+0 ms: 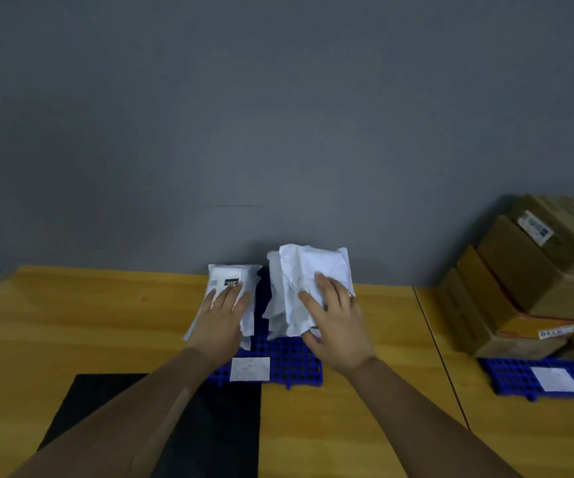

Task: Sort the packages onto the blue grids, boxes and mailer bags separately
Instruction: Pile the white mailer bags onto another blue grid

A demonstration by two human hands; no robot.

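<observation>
Two stacks of white mailer bags stand on the middle blue grid (289, 360). My left hand (221, 317) lies flat, fingers spread, on the left mailer stack (232, 276), whose top bag carries a black label. My right hand (335, 320) rests with fingers apart on the crumpled right mailer stack (308, 270), its thumb at the stack's front edge. Neither hand is closed around a bag. Brown cardboard boxes (527, 274) are piled on a second blue grid (509, 376) at the right.
A white paper tag (250, 369) lies on the front of the middle grid, another white tag (554, 379) on the right grid. A black mat (106, 398) covers the wooden table (71, 315) in front of me. A grey wall stands behind.
</observation>
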